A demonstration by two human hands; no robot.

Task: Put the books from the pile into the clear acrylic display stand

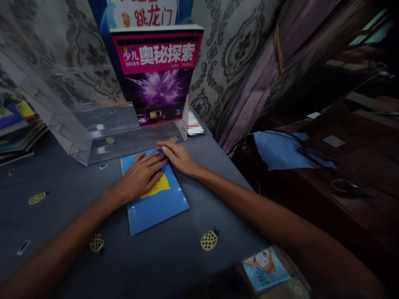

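A thin blue book [158, 211] with a yellow patch of print lies flat on the grey tablecloth. My left hand [141, 176] rests palm down across its upper half, fingers stretched out to the right. At the book's upper right corner is my right hand [177, 157], its fingers extended to the left over the top edge, close to my left fingertips. Just beyond, a magenta and black book [158, 79] stands upright in a clear acrylic rack [77, 145]. Behind that one, a taller blue book [183, 12] is partly hidden.
Stacked books [18, 133] lie at the far left. A small blue picture book [266, 268] sits at the lower right, near the table's edge. A purple curtain [249, 99] hangs at the right; beyond it, a blue cloth [280, 151] and dark cables lie on a reddish-brown surface.
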